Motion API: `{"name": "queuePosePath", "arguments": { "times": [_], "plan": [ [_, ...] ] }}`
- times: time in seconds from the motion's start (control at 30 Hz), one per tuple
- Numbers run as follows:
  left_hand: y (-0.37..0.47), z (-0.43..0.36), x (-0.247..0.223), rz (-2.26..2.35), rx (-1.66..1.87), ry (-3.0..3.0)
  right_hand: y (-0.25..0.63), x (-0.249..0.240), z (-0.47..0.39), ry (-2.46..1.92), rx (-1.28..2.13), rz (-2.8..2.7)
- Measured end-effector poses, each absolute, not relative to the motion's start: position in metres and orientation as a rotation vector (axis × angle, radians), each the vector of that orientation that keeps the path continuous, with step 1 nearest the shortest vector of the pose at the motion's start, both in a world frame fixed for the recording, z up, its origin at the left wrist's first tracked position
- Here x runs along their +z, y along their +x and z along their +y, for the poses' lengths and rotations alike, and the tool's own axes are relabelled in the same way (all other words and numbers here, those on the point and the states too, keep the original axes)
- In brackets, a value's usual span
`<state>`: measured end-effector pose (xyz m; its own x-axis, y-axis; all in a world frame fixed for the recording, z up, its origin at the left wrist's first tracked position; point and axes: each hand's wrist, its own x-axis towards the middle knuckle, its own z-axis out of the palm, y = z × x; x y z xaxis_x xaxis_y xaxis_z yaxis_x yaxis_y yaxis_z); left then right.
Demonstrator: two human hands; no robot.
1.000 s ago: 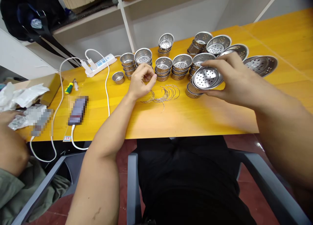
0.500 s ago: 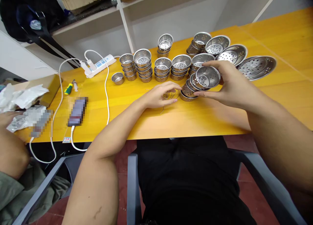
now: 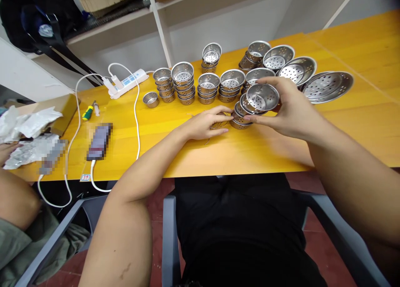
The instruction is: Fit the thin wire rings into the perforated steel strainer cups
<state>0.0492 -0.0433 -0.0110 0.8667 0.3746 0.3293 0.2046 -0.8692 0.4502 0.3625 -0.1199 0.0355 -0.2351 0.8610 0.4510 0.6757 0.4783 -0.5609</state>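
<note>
My right hand [image 3: 289, 108] grips a tilted stack of perforated metal cups [image 3: 262, 98], its fingers behind the rim and its thumb at the near side. The stack leans over a lower cup [image 3: 240, 125] on the table. At the left side of that stack lies my left hand [image 3: 204, 122], thumb and fingers apart, fingertips at the cups' wall; whether they press on it I cannot tell. A thin wire coil [image 3: 220, 123] shows partly between its fingers, mostly hidden.
Behind stand several stacks of similar cups [image 3: 182, 75], a small single cup [image 3: 151, 99] and wide perforated dishes [image 3: 328, 87]. On the left lie a power strip [image 3: 129, 85], white cables, a phone [image 3: 100, 142] and a screwdriver [image 3: 88, 113]. Another person's arm [image 3: 17, 195] is at far left.
The held cups have shifted slightly left and sit straighter over the lower cup. My left hand has turned a little, covering more of the wire coil.
</note>
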Motion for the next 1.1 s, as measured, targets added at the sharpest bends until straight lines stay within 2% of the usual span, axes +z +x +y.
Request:
{"name": "queuePosePath", "arguments": {
  "times": [0.47,1.1],
  "plan": [
    [0.049,-0.048,0.001,0.486,0.476,2.669,0.356,0.053,-0.123,-1.321,0.263,-2.177],
    [0.044,-0.044,-0.003,0.489,0.559,2.622,0.361,0.042,-0.118,-1.263,0.280,-2.073]
  ]
}}
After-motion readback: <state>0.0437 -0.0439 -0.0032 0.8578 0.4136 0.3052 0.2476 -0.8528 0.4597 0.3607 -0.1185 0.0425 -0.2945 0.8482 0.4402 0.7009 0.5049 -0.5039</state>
